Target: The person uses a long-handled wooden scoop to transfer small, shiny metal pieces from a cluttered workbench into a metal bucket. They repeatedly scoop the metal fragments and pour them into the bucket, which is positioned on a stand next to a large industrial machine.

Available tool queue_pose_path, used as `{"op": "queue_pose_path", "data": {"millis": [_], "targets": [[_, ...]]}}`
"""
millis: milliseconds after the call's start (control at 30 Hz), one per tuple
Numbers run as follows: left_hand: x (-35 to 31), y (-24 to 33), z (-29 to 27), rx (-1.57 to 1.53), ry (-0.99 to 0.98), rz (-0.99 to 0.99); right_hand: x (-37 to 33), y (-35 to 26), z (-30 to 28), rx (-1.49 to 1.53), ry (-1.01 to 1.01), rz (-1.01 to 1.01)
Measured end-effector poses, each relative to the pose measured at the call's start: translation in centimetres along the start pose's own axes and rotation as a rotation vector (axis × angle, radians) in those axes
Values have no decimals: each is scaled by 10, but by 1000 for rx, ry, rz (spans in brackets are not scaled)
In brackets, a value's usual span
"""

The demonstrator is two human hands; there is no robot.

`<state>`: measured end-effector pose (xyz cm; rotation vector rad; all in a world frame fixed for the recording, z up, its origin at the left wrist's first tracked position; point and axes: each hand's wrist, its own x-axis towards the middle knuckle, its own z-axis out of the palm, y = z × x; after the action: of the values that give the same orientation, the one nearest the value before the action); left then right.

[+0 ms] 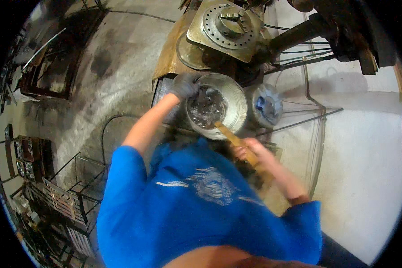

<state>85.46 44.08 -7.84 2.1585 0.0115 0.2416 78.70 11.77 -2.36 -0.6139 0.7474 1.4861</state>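
Note:
A round metal bucket (236, 96) stands tilted toward me in front of my body, with dark wet-looking material (206, 107) at its bottom; what that is I cannot make out. My left hand (186, 86), in a dark grey glove, is closed on the bucket's left rim. Bare and slightly blurred, my right hand (252, 152) wraps round a flat wooden stick (226, 131). The stick's far end reaches over the near rim into the dark material, while its other end runs back beneath my right forearm.
Beyond the bucket stands a machine with a round perforated plate and chuck (230, 24). A container with blue cloth or plastic (268, 105) sits right of the bucket. Metal racks (64, 198) are at the left, and pipes (321, 120) run along the pale wall.

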Motion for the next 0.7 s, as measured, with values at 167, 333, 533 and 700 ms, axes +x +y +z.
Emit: {"op": "queue_pose_path", "data": {"millis": [167, 333, 533, 700], "targets": [[3, -21, 9, 132, -5, -8, -1, -32, 17, -210, 292, 33], [5, -33, 11, 205, -46, -37, 2, -6, 47, -616, 363, -175], [9, -39, 16, 139, -29, -36, 36, 16, 19, 32, -70, -156], [9, -46, 11, 140, -52, -20, 35, 30, 38, 362, -116, -186]]}}
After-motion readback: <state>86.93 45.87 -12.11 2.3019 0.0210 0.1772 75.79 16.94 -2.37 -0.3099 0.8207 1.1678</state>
